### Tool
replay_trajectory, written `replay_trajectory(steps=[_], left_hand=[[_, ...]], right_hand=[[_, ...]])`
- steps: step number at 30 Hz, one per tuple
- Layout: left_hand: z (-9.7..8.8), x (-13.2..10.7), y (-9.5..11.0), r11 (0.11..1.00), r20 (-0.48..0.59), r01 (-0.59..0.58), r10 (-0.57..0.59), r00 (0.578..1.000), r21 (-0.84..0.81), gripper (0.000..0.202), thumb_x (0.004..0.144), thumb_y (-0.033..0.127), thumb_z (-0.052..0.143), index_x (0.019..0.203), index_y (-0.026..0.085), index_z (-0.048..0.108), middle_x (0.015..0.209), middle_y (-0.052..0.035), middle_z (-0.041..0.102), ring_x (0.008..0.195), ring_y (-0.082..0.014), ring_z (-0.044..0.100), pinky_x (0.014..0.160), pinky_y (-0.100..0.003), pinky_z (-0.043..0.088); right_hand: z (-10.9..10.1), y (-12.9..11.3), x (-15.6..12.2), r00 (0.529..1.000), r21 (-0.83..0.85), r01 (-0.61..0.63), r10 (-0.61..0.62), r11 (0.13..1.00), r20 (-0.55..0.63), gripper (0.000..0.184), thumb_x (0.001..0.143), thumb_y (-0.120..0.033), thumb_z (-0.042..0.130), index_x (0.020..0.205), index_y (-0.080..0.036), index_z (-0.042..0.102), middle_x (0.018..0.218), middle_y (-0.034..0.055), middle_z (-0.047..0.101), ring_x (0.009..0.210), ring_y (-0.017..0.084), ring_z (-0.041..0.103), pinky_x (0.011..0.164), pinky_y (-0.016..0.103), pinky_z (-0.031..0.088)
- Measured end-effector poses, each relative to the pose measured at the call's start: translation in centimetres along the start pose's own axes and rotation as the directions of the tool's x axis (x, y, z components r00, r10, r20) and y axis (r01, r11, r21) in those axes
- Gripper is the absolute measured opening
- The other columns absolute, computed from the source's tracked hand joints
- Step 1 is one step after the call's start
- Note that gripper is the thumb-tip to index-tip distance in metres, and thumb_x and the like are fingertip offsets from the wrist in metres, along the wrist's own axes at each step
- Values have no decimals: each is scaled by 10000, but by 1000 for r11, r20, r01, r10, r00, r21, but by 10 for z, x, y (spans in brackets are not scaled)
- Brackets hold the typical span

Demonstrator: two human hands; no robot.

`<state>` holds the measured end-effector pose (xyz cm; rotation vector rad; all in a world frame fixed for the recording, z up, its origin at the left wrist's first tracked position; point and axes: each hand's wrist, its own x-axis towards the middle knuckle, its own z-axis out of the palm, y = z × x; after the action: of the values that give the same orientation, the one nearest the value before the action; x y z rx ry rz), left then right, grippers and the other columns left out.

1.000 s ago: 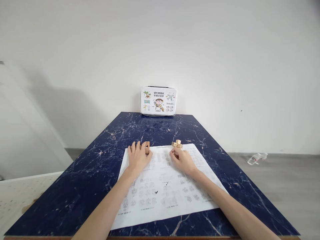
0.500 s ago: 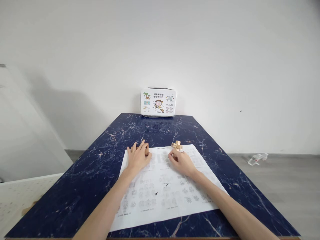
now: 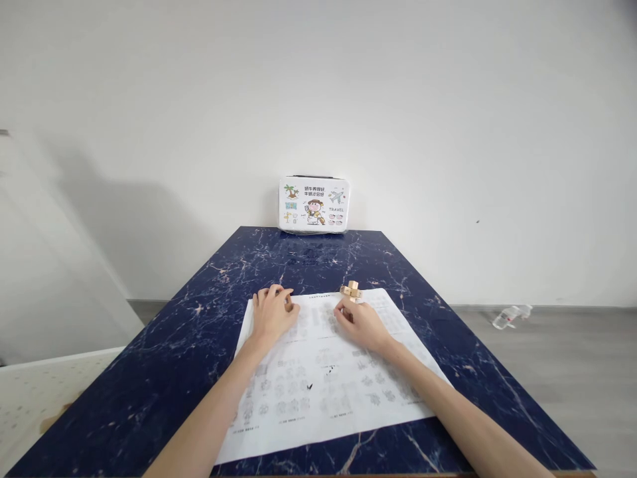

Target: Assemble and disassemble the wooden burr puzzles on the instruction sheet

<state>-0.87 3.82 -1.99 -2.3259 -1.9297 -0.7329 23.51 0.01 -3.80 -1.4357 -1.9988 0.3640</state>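
A printed white sheet (image 3: 318,358) with small diagrams lies on the blue marbled table. On its upper left part my left hand (image 3: 273,311) is curled around a brown wooden piece (image 3: 288,303), most of which is hidden under the fingers. My right hand (image 3: 361,322) rests on the upper right of the sheet, its fingers curled together; whatever is in them, if anything, is hidden. Just beyond those fingers, at the sheet's top edge, sits a light wooden puzzle (image 3: 352,290) of interlocked blocks.
Against the wall at the table's (image 3: 209,292) far end stands a white case (image 3: 313,204) with travel cartoons. Small dark marks (image 3: 309,386) show on the sheet. A clear plastic bottle (image 3: 508,317) lies on the floor to the right.
My left hand's fingers have gone from spread over the wooden piece to curled around it. The right hand stays nearly still.
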Motion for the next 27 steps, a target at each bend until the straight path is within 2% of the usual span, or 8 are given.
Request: replay_trajectory(steps=[6,10,13,17,19,22,27], left_hand=[[-6,1,1,997,0,64,-64,998,-49,209,837,251,624,989,245,769,1135,-76,681,1086,-320,567,1013,-453,397],[-7,2,3,996,9,85,-85,996,-39,185,821,272,648,968,235,754,1110,-83,683,1073,-323,589,1012,-465,410],[-7,1,4,999,-2,49,-49,999,0,181,825,225,626,972,223,732,1101,-90,687,1080,-330,605,1053,-507,399],[-6,-6,9,997,-78,-82,83,994,18,264,802,95,587,1018,205,692,1124,-97,685,1115,-326,610,1169,-570,315],[-5,-10,14,981,-110,-192,188,976,-26,321,776,29,561,1024,197,675,1144,-102,678,1142,-317,598,1152,-548,362],[-3,-18,26,919,-101,-357,344,933,-166,363,755,-27,521,1000,199,663,1157,-101,660,1177,-296,576,1009,-447,495],[-1,-33,45,784,-15,-520,548,836,-339,389,768,-42,487,983,230,664,1146,-65,655,1142,-260,588,986,-418,503]], right_hand=[[0,1,0,999,20,4,-3,1000,-40,193,968,-288,477,814,-230,579,553,-41,543,510,152,471,578,276,285],[-2,3,1,994,55,17,-10,998,-112,226,980,-335,451,821,-234,576,545,-43,523,500,158,478,577,278,294],[-3,7,3,982,71,17,-4,997,-187,246,990,-383,435,855,-238,579,530,-50,501,473,159,453,564,280,290],[-5,12,5,957,111,-30,60,993,-284,298,1021,-469,406,908,-245,567,537,-51,524,466,167,450,560,280,295],[-7,13,6,944,149,-71,114,986,-309,304,1026,-503,401,943,-251,550,566,-42,576,484,178,485,559,277,302],[-9,14,7,931,207,-128,189,970,-313,286,1024,-510,407,1029,-252,528,606,-33,645,507,193,532,555,272,304],[-10,15,9,918,235,-185,253,954,-306,308,1002,-495,433,1138,-234,525,664,-13,704,540,209,579,568,274,330]])
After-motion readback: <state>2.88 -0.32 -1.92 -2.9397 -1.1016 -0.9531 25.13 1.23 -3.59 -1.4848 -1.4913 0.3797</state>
